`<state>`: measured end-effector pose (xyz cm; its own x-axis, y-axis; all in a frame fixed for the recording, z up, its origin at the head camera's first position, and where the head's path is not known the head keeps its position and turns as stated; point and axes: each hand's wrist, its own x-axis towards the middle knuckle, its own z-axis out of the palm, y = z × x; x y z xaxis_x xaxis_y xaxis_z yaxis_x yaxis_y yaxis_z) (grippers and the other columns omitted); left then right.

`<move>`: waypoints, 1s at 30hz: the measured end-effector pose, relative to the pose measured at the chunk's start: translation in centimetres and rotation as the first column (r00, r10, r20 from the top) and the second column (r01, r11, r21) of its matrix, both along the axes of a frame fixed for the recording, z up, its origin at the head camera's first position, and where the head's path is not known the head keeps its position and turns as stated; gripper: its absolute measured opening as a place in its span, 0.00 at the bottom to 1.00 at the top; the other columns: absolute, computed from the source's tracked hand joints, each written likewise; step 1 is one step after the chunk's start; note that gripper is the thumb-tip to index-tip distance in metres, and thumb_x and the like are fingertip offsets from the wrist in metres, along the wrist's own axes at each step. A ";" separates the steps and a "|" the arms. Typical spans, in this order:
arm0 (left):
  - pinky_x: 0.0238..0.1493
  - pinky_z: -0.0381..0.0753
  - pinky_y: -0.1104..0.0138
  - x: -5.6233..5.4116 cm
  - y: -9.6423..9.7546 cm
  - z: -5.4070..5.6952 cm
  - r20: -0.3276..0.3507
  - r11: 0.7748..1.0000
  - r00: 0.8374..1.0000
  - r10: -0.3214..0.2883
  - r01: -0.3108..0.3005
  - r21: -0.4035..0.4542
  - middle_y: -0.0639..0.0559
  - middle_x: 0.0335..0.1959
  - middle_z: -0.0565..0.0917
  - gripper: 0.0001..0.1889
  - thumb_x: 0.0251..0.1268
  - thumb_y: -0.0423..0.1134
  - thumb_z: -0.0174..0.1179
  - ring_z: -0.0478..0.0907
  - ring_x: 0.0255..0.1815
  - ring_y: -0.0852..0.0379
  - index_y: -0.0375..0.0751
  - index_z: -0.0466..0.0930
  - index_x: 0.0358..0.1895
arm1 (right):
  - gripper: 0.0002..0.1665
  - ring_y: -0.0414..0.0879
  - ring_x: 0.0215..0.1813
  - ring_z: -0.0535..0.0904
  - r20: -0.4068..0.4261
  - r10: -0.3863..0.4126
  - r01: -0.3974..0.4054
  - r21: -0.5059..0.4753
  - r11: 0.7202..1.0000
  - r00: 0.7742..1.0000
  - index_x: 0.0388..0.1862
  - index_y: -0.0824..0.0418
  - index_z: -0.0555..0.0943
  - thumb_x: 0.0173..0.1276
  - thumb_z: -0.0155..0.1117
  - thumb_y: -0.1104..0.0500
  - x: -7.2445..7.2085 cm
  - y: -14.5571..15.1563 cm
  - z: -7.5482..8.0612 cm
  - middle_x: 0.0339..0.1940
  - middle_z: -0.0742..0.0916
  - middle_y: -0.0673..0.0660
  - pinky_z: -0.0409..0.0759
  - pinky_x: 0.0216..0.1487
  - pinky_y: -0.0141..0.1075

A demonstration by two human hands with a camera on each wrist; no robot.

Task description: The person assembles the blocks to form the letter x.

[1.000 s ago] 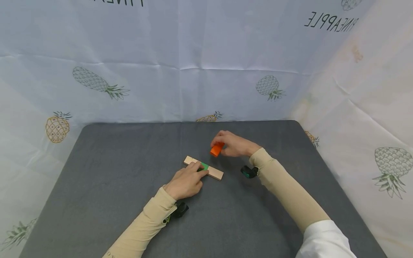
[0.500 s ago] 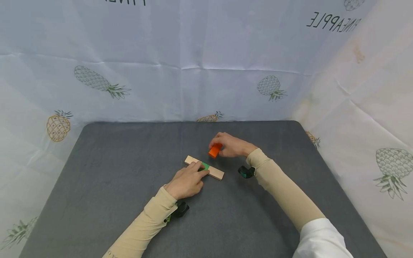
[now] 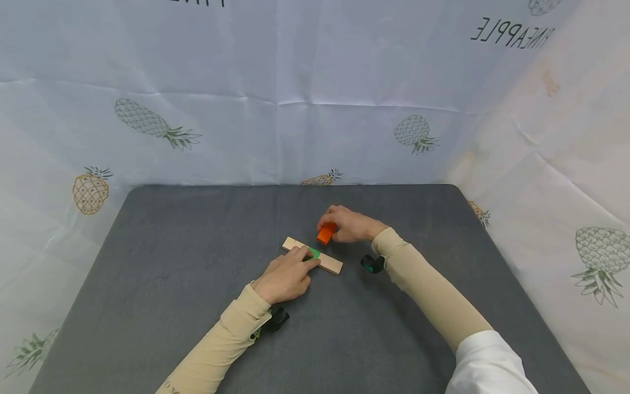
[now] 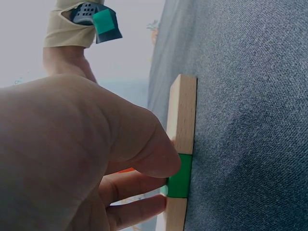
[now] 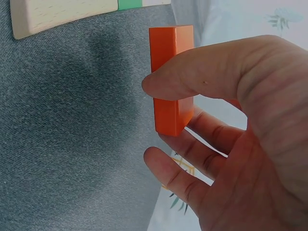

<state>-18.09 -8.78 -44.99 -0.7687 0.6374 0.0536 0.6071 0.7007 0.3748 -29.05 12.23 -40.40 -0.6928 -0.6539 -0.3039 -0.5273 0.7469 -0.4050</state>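
Note:
A row of pale wooden pieces (image 3: 331,264) with a green block (image 3: 314,253) in the middle lies flat on the dark table. My left hand (image 3: 284,278) holds the green block, its thumb and fingertips gathered at the top edge. In the left wrist view that green block (image 4: 180,177) sits flush between the wooden ends. My right hand (image 3: 350,225) pinches an orange block (image 3: 325,234) just beyond the row. Seen from the right wrist, the orange block (image 5: 166,110) stands lengthwise between thumb and fingers, above the table, and the little finger hangs free.
The dark grey table (image 3: 197,230) has a pale cloth (image 3: 236,148) printed with pineapples hanging behind it and along both sides. Each wrist carries a small dark camera, such as the one on the right (image 3: 372,264).
My right hand has brought the orange block nearer the row, moving slightly left and toward me. The left hand stays on the green block.

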 end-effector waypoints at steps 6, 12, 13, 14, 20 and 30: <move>0.36 0.77 0.63 0.0 -0.1 0.0 -0.001 1.000 1.000 -0.005 0.005 0.004 0.46 0.59 0.77 0.22 0.67 0.32 0.58 0.75 0.52 0.52 0.43 0.82 0.64 | 0.23 0.56 0.63 0.73 -0.012 0.017 -0.017 0.013 1.000 1.000 0.59 0.56 0.83 0.66 0.63 0.70 0.0 -0.2 -0.5 0.63 0.79 0.61 0.77 0.64 0.50; 0.35 0.75 0.63 -0.1 -0.1 -0.2 0.003 1.000 1.000 -0.003 0.003 0.003 0.46 0.58 0.77 0.21 0.67 0.32 0.58 0.75 0.50 0.51 0.43 0.82 0.63 | 0.23 0.56 0.63 0.73 -0.014 0.016 -0.016 0.031 0.999 1.000 0.59 0.55 0.84 0.66 0.63 0.69 -0.1 -0.4 -1.0 0.62 0.79 0.60 0.76 0.65 0.50; 0.35 0.75 0.63 -0.1 -0.1 -0.1 0.004 1.000 1.000 -0.002 0.002 0.003 0.46 0.58 0.77 0.21 0.67 0.32 0.58 0.74 0.50 0.52 0.43 0.82 0.63 | 0.23 0.55 0.63 0.73 -0.012 0.015 -0.015 0.033 0.999 1.000 0.59 0.55 0.84 0.66 0.63 0.69 -0.1 -0.5 -1.0 0.62 0.79 0.60 0.76 0.65 0.50; 0.35 0.75 0.63 -0.1 -0.1 -0.1 0.006 1.000 1.000 -0.001 0.001 0.003 0.46 0.58 0.77 0.21 0.67 0.32 0.58 0.74 0.49 0.52 0.43 0.82 0.63 | 0.24 0.55 0.62 0.73 -0.010 0.013 -0.013 0.034 0.999 1.000 0.59 0.55 0.83 0.66 0.63 0.70 -0.1 -0.5 -1.1 0.62 0.79 0.60 0.76 0.65 0.50; 0.34 0.74 0.63 0.0 -0.1 0.0 0.005 1.000 1.000 0.004 -0.004 0.007 0.46 0.58 0.77 0.21 0.67 0.32 0.58 0.74 0.48 0.52 0.43 0.82 0.63 | 0.23 0.54 0.61 0.73 -0.010 0.022 -0.021 0.041 0.999 1.000 0.59 0.55 0.84 0.66 0.63 0.69 -0.1 -0.8 -1.3 0.61 0.79 0.60 0.76 0.65 0.49; 0.34 0.74 0.63 0.0 -0.1 0.1 -0.011 1.000 1.000 -0.006 0.006 0.009 0.46 0.57 0.78 0.21 0.65 0.31 0.57 0.74 0.48 0.52 0.43 0.82 0.62 | 0.23 0.53 0.60 0.72 -0.004 0.036 -0.035 0.057 0.998 0.999 0.58 0.54 0.84 0.66 0.63 0.68 -0.1 -1.2 -1.9 0.61 0.79 0.59 0.76 0.64 0.48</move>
<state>-18.06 -8.84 -44.91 -0.7644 0.6412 0.0680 0.6152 0.6937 0.3746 -29.19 11.07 -42.34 -0.6710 -0.6599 -0.3380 -0.5556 0.7494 -0.3601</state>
